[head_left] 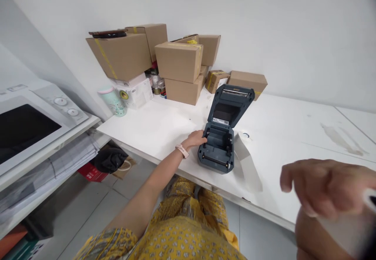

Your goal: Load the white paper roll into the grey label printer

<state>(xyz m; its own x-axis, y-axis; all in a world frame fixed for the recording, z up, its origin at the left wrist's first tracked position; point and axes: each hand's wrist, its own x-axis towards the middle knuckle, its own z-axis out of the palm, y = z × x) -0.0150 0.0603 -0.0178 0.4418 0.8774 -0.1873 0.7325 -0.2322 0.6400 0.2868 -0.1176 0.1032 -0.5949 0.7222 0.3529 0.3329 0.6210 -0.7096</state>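
Left hand: I rested it loose, fingers touching the printer.
Right hand: blurred; I couldn't tell its grip.
Lid: stood open; bay empty.

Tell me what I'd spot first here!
The dark printer stands out, lid flipped up, in the middle of the white table, with the left hand touching its side. Behind it, brown boxes are piled against the wall. The right hand looms big and blurry at the lower right.
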